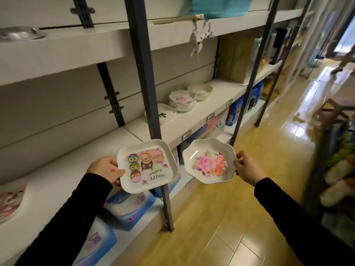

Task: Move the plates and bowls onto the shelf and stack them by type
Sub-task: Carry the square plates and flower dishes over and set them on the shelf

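My left hand (106, 169) grips the left edge of a square white plate (148, 166) printed with cartoon owls, held in front of the white shelf (76, 169). A scalloped white plate with pink flowers (208, 163) is pinched by its right rim in my right hand (246, 167), over the floor beside the shelf. Farther along the shelf sit a stack of scalloped flower plates (182, 101), a stack of round white bowls (200, 91) behind it and a white dish with a green sprig (166, 114) in front.
A dark metal upright (148, 93) stands between me and the shelf, another (251, 77) farther right. Blue and white packages (132, 204) fill the lower shelf. A printed plate (9, 200) lies at the far left. Wooden floor (240, 208) and a display stand (338, 169) lie right.
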A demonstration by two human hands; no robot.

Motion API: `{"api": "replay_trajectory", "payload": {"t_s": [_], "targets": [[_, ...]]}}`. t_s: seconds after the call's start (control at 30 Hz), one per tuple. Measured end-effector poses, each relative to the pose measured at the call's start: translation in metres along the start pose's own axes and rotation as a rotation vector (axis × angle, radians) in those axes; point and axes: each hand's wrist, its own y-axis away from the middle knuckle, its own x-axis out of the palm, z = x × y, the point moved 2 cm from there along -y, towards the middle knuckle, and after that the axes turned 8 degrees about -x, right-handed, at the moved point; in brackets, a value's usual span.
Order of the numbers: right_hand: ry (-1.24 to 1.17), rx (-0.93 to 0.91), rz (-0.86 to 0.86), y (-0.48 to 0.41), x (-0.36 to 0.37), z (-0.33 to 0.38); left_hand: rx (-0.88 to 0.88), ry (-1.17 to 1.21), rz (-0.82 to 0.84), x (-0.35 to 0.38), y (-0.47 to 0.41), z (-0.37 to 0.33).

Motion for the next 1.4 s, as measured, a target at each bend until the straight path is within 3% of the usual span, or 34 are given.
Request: {"api": "replay_trajectory", "payload": {"t_s": [0.43,0.67,0.87,1.17,1.4], "targets": [[-0.021,0.157,-0.113,-0.072,-0.073,-0.089,0.169,-0.108,0.079,0.125,-0.032,-0.13],[0.018,0.169,-0.1,-0.168,-0.091,-0.105,0.12,-0.071,0.009,0.158,-0.083,-0.179],[0.008,0.092,-0.078,-0.255,-0.094,-0.101,0.076,-0.025,-0.081,0.168,-0.127,-0.212],[-0.016,-0.074,0.102,-0.369,-0.075,-0.074,-0.098,-0.015,-0.286,0.161,-0.172,-0.222],[-0.023,-0.243,0.234,-0.473,-0.062,-0.041,-0.272,0.125,-0.463,0.155,-0.202,-0.22]]}}
